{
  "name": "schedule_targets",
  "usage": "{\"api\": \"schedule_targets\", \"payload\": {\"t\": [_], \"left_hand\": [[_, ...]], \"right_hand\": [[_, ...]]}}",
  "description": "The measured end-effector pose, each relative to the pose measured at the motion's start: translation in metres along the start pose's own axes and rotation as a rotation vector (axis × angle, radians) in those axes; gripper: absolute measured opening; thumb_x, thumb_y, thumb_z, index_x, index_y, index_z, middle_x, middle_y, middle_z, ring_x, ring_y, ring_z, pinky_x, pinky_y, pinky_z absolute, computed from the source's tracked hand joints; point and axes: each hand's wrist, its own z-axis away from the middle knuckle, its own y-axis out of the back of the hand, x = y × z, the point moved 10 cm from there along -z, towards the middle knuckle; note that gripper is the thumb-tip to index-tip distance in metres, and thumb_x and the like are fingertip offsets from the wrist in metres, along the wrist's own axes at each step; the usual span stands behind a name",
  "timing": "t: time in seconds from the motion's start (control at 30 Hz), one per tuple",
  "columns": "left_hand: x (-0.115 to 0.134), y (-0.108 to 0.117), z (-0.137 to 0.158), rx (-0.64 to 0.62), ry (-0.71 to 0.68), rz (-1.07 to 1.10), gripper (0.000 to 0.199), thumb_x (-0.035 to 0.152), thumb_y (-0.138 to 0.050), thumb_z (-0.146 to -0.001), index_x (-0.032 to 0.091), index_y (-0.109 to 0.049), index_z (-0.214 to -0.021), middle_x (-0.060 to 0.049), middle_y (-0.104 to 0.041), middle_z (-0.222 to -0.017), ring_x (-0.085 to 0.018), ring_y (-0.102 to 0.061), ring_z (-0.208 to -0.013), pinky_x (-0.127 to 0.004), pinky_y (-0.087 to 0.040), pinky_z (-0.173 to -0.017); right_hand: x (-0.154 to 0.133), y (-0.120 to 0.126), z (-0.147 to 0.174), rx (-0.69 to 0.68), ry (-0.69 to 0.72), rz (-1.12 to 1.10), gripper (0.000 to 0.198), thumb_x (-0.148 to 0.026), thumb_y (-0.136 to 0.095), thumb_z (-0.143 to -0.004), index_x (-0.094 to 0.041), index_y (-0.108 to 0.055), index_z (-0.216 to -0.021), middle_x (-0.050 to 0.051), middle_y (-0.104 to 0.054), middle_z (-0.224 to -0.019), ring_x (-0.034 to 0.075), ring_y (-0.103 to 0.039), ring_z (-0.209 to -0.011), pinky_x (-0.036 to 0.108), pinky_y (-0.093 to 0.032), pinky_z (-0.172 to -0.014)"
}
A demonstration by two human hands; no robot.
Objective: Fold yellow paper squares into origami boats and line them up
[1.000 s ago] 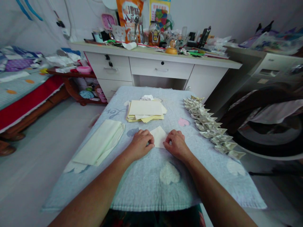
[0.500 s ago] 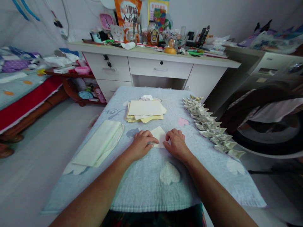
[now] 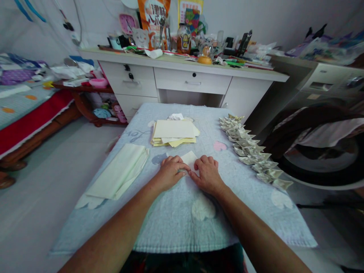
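Head view. The left hand (image 3: 170, 172) and right hand (image 3: 207, 173) lie side by side near the middle of a cloth-covered table (image 3: 170, 223), thumbs almost meeting. Both press on a small pale paper (image 3: 190, 158) lying flat on the cloth; the fingers are curled down onto it, pinning it rather than lifting it, and only its far corner shows between the knuckles (the rest is hidden under the hands). Just beyond the hands sits a stack (image 3: 174, 132) of yellowish sheets, with a crumpled white scrap (image 3: 175, 116) at its far edge. To the left lies a folded pale-green pile (image 3: 121, 170). Along the right edge runs a row of folded pieces (image 3: 251, 151), overlapping one another. A cluttered desk (image 3: 193, 77) stands behind the table.
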Motion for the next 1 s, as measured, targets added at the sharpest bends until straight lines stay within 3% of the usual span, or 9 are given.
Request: {"api": "schedule_targets", "payload": {"t": [0.2,0.3,0.47,0.57,0.7,1.0], "left_hand": [[-0.001,-0.001,0.0,-0.018,-0.015,0.003,0.028,0.021,-0.055,-0.083,0.032,-0.071,-0.103,-0.003,-0.058,-0.101,-0.022,-0.047,-0.103,-0.039,-0.032,-0.093],[-0.001,-0.001,0.0,-0.023,-0.015,0.019,0.026,0.022,-0.056,-0.083,0.031,-0.071,-0.103,-0.003,-0.058,-0.102,-0.023,-0.047,-0.104,-0.04,-0.031,-0.093],[-0.001,-0.002,0.0,-0.042,0.001,0.027,0.03,0.019,-0.055,-0.082,0.032,-0.071,-0.103,-0.003,-0.058,-0.102,-0.023,-0.047,-0.105,-0.041,-0.031,-0.094],[-0.001,-0.002,0.0,-0.049,0.01,0.028,0.03,0.018,-0.055,-0.081,0.032,-0.072,-0.102,-0.004,-0.058,-0.102,-0.024,-0.046,-0.106,-0.042,-0.03,-0.094],[0.001,-0.001,0.0,-0.05,0.006,0.026,0.031,0.018,-0.055,-0.081,0.031,-0.072,-0.102,-0.004,-0.057,-0.102,-0.025,-0.046,-0.106,-0.042,-0.03,-0.094],[0.001,0.001,0.001,-0.046,0.002,0.034,0.031,0.017,-0.055,-0.08,0.03,-0.073,-0.101,-0.004,-0.058,-0.101,-0.025,-0.047,-0.104,-0.042,-0.032,-0.094]], "right_hand": [[-0.004,-0.001,0.001,0.011,-0.056,0.078,0.044,-0.058,-0.057,-0.08,-0.017,-0.058,-0.097,0.012,-0.054,-0.102,0.029,-0.044,-0.097,0.042,-0.031,-0.084],[-0.001,0.001,0.002,0.023,-0.097,0.076,0.054,-0.056,-0.058,-0.079,-0.016,-0.054,-0.115,0.014,-0.053,-0.109,0.03,-0.044,-0.099,0.045,-0.031,-0.087],[0.015,-0.001,0.003,-0.032,-0.073,0.054,0.087,-0.049,-0.062,-0.076,-0.02,-0.022,-0.148,0.016,-0.04,-0.137,0.035,-0.036,-0.121,0.053,-0.021,-0.102],[0.026,-0.005,0.005,-0.141,-0.051,0.027,0.093,-0.046,-0.061,-0.077,-0.022,-0.011,-0.152,0.016,-0.029,-0.149,0.036,-0.024,-0.134,0.057,-0.013,-0.107],[0.032,-0.007,0.008,-0.265,-0.028,-0.031,0.092,-0.034,-0.059,-0.078,-0.025,-0.007,-0.153,0.014,-0.024,-0.152,0.033,-0.019,-0.139,0.056,-0.014,-0.109],[0.038,-0.001,0.014,-0.315,0.143,-0.237,0.094,-0.01,-0.05,-0.069,-0.025,-0.01,-0.153,0.011,-0.025,-0.152,0.028,-0.016,-0.142,0.052,-0.012,-0.113]]}}
